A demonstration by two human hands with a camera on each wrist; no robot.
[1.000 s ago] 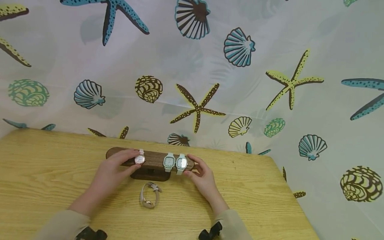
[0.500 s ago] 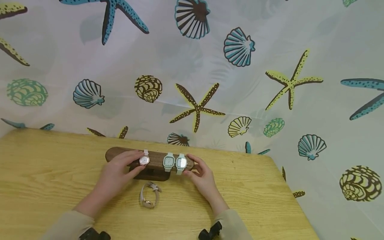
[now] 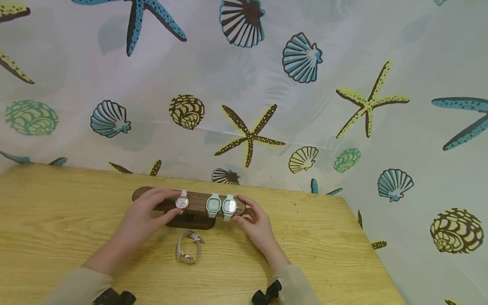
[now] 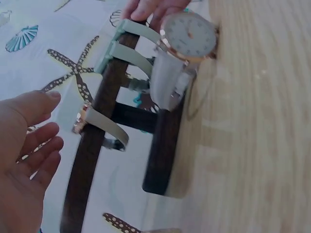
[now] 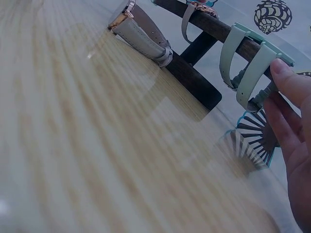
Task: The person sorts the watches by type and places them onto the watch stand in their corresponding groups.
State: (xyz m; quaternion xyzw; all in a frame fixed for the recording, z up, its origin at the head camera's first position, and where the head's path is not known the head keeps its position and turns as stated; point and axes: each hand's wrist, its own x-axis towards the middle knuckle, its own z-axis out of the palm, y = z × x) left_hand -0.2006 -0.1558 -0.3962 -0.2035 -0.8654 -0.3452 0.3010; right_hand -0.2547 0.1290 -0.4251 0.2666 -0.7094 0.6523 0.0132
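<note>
A dark wooden watch stand (image 3: 198, 202) with a round-ended bar lies across the table. My left hand (image 3: 142, 216) is at its left part, fingertips beside a small rose-gold watch (image 3: 181, 203) strapped round the bar. In the left wrist view, a gap shows between that hand's loosely bent fingers (image 4: 41, 145) and the watch. My right hand (image 3: 257, 224) grips the bar's right end, thumb (image 5: 286, 77) by the outer mint watch (image 3: 229, 206). A second mint watch (image 3: 214, 205) sits close to its left. The right fingertips are partly hidden behind the bar.
Another watch (image 3: 187, 258), with a pale strap and rose-gold case, stands on its side on the wooden table (image 3: 324, 245) in front of the stand's base (image 3: 190, 221). Behind the table hangs a white curtain (image 3: 160, 76) printed with shells and starfish.
The rose-gold watch slid right along the bar with my left hand, and now stays about there as the hand draws slightly left. My right hand keeps its grip.
</note>
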